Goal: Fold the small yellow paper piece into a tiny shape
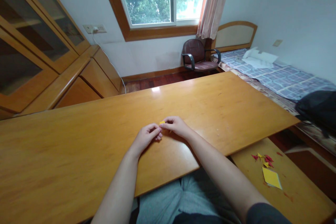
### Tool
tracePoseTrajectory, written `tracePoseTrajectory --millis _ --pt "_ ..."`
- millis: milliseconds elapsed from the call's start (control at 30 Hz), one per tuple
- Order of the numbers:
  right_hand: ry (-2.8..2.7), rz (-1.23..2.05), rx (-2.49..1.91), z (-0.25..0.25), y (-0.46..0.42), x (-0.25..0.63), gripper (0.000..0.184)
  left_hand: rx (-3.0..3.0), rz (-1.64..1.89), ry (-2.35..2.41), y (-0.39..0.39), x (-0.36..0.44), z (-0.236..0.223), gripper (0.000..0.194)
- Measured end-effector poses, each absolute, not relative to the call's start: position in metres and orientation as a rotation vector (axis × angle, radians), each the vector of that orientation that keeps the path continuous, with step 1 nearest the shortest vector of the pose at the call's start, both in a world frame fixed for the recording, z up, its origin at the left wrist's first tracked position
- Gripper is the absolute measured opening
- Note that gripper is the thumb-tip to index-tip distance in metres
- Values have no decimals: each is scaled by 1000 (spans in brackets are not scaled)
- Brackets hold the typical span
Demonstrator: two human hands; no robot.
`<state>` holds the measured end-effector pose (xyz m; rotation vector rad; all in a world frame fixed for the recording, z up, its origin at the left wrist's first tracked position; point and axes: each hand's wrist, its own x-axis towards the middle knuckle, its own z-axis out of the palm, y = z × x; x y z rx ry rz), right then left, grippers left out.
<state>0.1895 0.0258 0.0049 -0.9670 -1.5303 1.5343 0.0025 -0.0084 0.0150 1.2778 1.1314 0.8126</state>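
A small piece of yellow paper (pixel 162 122) is held just above the wooden table (pixel 105 140), between my two hands. My right hand (pixel 175 125) pinches it from the right with thumb and fingers. Close beside it, my left hand (pixel 148 136) has its thumb and fingertips closed together at the paper's lower left edge. Most of the paper is hidden by the fingers, so its folds cannot be made out.
On a lower wooden surface (pixel 301 189) at the right lie a stack of yellow paper squares (pixel 272 178) and several small red and yellow folded paper pieces (pixel 267 160). Beyond the table stand an armchair (pixel 195 54), a bed (pixel 288 80) with a black bag (pixel 317 108), and cabinets (pixel 89 77).
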Motion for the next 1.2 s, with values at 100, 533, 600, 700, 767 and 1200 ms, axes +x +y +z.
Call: tracePoseTrajectory --millis 100,533,600,700,767,1200 --pt "-1537 1504 -957 6 24 189 33 1288 803 1132 -9 4 17 34" --pt "-1564 1416 -1016 8 25 189 32 1313 804 1144 -8 5 17 33" --pt "-1549 1427 -1017 8 25 189 32 1296 833 1158 -8 5 16 33" --pt "-1531 1472 -1002 8 26 190 32 1273 903 1181 -8 5 13 32" --pt "-1510 1513 -1004 7 25 190 33 1255 964 1197 -8 5 12 32" --pt "-1430 1607 -959 4 27 193 36 1257 1072 1244 -8 6 14 32"
